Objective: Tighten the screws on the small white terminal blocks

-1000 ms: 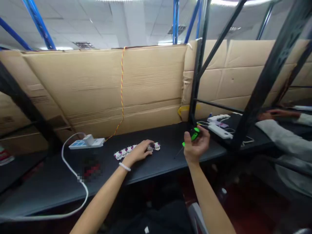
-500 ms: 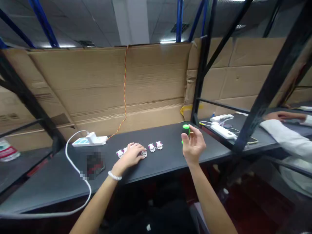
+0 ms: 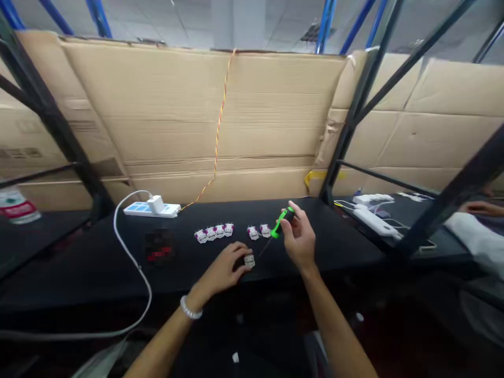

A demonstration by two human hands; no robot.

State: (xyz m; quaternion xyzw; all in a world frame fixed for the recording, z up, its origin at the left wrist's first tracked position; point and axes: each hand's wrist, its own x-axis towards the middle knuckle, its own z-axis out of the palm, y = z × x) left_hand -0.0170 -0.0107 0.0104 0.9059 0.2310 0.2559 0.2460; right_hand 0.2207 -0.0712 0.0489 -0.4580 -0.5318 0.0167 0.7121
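We see the right hand [image 3: 300, 242] gripping a green-handled screwdriver [image 3: 280, 223], tip angled down toward the small white part [image 3: 249, 260] that the left hand [image 3: 226, 269] pinches on the black bench [image 3: 338, 247], near a row of similar parts [image 3: 214, 232].

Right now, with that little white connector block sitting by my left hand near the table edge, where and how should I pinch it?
Probably pinch the connector block across its short sides from above; it lies flat, with your left hand touching its left side.
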